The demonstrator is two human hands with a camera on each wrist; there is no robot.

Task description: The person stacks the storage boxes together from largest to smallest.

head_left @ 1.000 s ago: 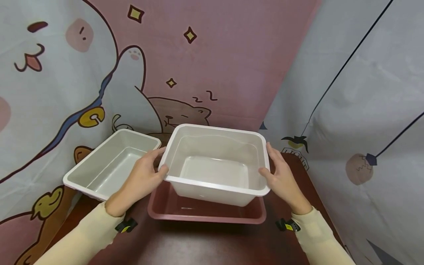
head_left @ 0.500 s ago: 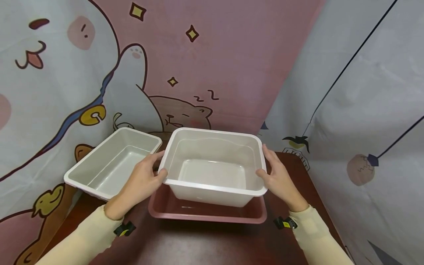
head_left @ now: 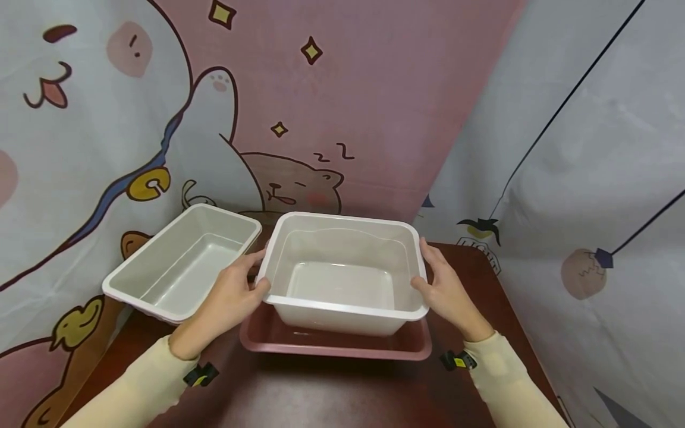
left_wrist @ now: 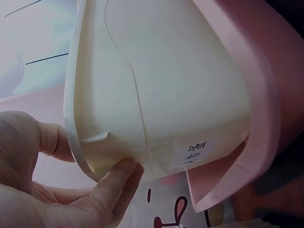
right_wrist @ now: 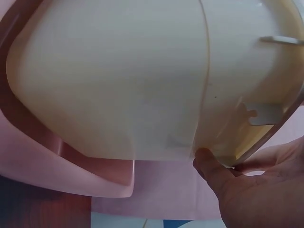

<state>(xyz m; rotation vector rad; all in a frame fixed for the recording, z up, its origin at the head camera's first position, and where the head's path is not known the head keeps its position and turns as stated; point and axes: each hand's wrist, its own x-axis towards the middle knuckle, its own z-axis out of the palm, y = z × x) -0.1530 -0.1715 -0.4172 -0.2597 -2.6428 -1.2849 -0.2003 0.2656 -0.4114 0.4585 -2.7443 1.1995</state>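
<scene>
A white rectangular plastic basin [head_left: 342, 324] is held between my two hands, its lower part inside a dusty-pink basin [head_left: 337, 349]. My left hand [head_left: 232, 291] grips its left rim, thumb over the edge and fingers beneath. At the opposite end, my right hand [head_left: 449, 291] holds the right rim the same way. In the left wrist view the white basin's outer wall [left_wrist: 166, 76] carries a small label [left_wrist: 190, 154] with dark characters. From the right wrist, fingertips [right_wrist: 204, 159] press under the rim. Whether the white basin touches the pink one's floor is hidden.
A second white basin [head_left: 166, 267] stands at the left, close beside my left hand. All rest on a dark red-brown table [head_left: 321, 392]. A cartoon-printed cloth [head_left: 374, 89] hangs behind and along both sides.
Both hands have lowered the white basin a little toward the pink one, with a slight shift left at its right end. The grip stays the same; the other basins have not moved.
</scene>
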